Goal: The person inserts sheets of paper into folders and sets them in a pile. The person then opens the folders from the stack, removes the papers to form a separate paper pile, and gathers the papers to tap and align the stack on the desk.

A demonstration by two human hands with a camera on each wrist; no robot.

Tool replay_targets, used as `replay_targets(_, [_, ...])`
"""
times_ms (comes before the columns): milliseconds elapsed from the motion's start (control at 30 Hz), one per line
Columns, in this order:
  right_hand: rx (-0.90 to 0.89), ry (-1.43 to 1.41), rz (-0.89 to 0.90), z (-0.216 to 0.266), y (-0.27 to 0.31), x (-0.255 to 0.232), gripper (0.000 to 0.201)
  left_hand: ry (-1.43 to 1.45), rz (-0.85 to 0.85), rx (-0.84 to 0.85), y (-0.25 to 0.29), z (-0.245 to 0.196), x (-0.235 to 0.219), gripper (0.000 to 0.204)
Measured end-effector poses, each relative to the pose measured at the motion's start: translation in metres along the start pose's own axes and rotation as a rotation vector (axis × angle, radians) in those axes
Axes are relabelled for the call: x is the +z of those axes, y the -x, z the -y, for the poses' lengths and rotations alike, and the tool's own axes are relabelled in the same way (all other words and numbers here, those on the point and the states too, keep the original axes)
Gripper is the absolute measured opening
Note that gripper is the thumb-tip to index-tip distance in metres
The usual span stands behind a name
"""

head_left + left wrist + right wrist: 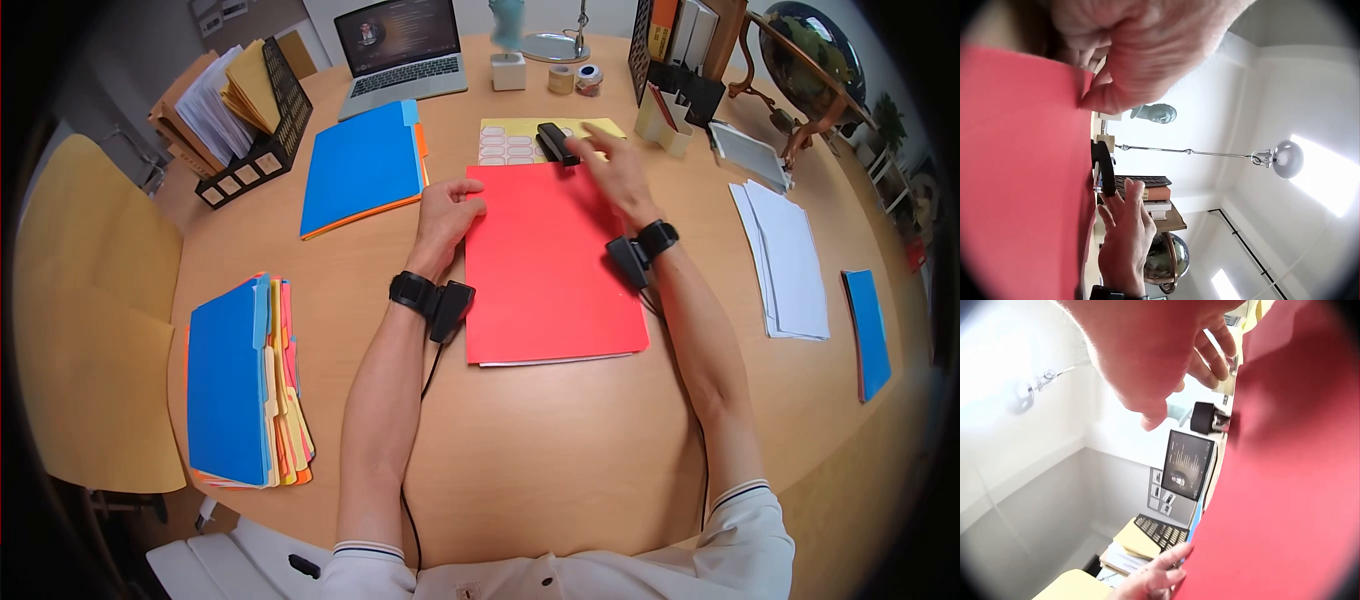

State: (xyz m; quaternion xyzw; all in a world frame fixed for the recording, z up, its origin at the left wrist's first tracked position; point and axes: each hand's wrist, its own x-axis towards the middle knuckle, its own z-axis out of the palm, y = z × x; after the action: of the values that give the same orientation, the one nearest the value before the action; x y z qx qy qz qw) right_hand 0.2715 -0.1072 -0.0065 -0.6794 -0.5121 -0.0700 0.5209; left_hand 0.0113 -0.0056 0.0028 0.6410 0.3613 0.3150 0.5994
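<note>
A red folder [555, 265] lies in front of me, with white sheets showing at its lower edge. My left hand [452, 215] holds the folder's upper left edge, its thumb at the edge in the left wrist view. Beyond the folder's top edge stands a black stapler [556, 145], over a yellow folder and sheets of red-bordered labels [505, 147]. My right hand [615, 175], slightly blurred, hovers just right of the stapler with fingers extended. In the right wrist view, a space separates its thumb and fingers from the stapler [1202, 417].
Blue folders [362, 165] lie at upper left, and a stack of coloured folders [235, 380] at lower left. White papers [785, 260] and a narrow blue item [867, 335] are on the right. A laptop [400, 50], file rack [265, 130], tape rolls [561, 79] and globe [815, 60] stand behind.
</note>
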Motion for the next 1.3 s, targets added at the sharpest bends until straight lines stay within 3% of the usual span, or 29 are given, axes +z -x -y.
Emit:
replay_targets(33, [0.001, -0.003, -0.002, -0.002, 0.002, -0.011, 0.057, -0.004, 0.000, 0.000, 0.002, -0.003, -0.001, 0.026])
replay_targets(100, [0.408, -0.293, -0.027, 0.002, 0.003, -0.036, 0.054, 0.055, 0.050, -0.030, 0.007, -0.011, -0.004, 0.019])
replay_targets(133, [0.404, -0.297, -0.030, -0.014, 0.006, -0.043, 0.054, 0.051, 0.049, -0.025, 0.007, -0.012, -0.006, 0.019])
replay_targets(200, [0.521, -0.434, 0.190, -0.049, 0.013, -0.051, 0.052, 0.000, 0.159, -0.016, 0.005, -0.013, -0.012, 0.017])
replay_targets(233, [0.517, -0.437, 0.186, -0.039, 0.013, -0.056, 0.052, -0.003, 0.159, -0.011, 0.004, -0.013, -0.016, 0.017])
replay_targets(300, [0.615, -0.381, 0.312, -0.003, 0.018, -0.073, 0.047, -0.017, 0.331, -0.110, 0.002, -0.013, -0.024, 0.014])
replay_targets(433, [0.614, -0.505, 0.346, 0.000, 0.026, -0.081, 0.039, 0.017, 0.517, -0.105, 0.002, -0.013, -0.036, 0.016])
replay_targets(500, [0.692, -0.554, 0.732, 0.015, 0.024, -0.101, 0.031, 0.105, 0.535, -0.085, 0.006, -0.016, -0.038, 0.019])
replay_targets(600, [0.590, -0.451, 0.857, 0.006, 0.027, -0.097, 0.033, 0.271, 0.496, -0.093, 0.011, -0.019, -0.040, 0.020])
replay_targets(733, [0.629, -0.561, 0.792, 0.035, 0.031, -0.098, 0.036, 0.296, 0.482, -0.036, 0.006, -0.010, -0.041, 0.022])
replay_targets(833, [0.611, -0.665, 0.738, 0.025, 0.030, -0.098, 0.040, 0.322, 0.340, 0.025, 0.014, -0.014, -0.028, 0.026])
replay_targets(900, [0.665, -0.817, 0.643, 0.011, 0.032, -0.096, 0.052, 0.272, 0.342, -0.006, 0.022, -0.024, -0.025, 0.041])
replay_targets(1000, [0.701, -0.904, 0.598, 0.000, 0.032, -0.097, 0.054, 0.110, 0.408, -0.023, 0.025, -0.025, -0.021, 0.054])
replay_targets(1100, [0.613, -1.061, 0.492, -0.005, 0.036, -0.092, 0.047, 0.155, 0.517, -0.038, 0.025, -0.017, -0.012, 0.052])
replay_targets(1133, [0.605, -1.065, 0.485, -0.014, 0.035, -0.089, 0.047, 0.044, 0.505, -0.057, 0.031, -0.026, -0.011, 0.049])
replay_targets(1167, [0.661, -1.104, 0.464, -0.023, 0.033, -0.087, 0.046, 0.034, 0.507, -0.049, 0.035, -0.031, -0.010, 0.049])
replay_targets(1300, [0.685, -1.114, 0.428, -0.016, 0.032, -0.092, 0.059, 0.159, 0.361, 0.004, 0.045, -0.050, -0.022, 0.045])
